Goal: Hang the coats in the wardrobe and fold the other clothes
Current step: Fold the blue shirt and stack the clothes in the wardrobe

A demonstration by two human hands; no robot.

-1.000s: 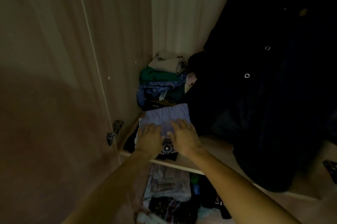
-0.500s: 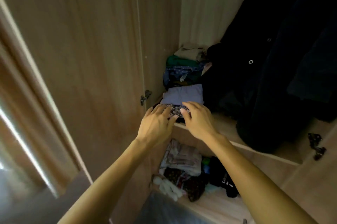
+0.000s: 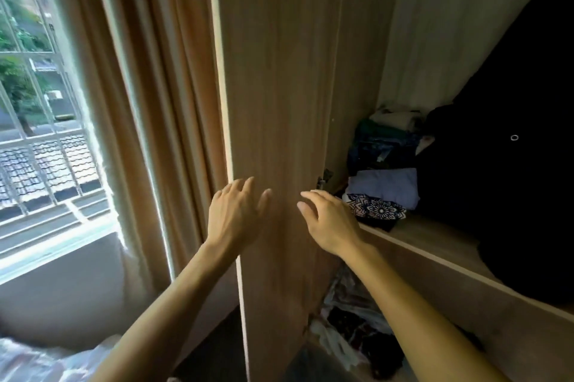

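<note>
A folded lilac garment [image 3: 385,186] lies on the wardrobe shelf [image 3: 441,245], on top of a dark piece with a white flower print [image 3: 377,210]. Behind them stands a stack of folded clothes [image 3: 383,141]. Dark coats [image 3: 509,170] hang at the right, their hems resting on the shelf. My left hand [image 3: 234,214] and my right hand [image 3: 330,220] hover with fingers spread and empty in front of the open wardrobe door [image 3: 279,102], left of the shelf.
A lower shelf holds bagged and loose clothes [image 3: 354,319]. At the left are a brown curtain [image 3: 149,86] and a bright barred window [image 3: 37,102]. A pale fabric [image 3: 37,360] lies at the bottom left corner.
Both hands have let go of the lilac garment and drawn back out of the wardrobe to the left. The view has swung left, bringing the window and curtain into sight.
</note>
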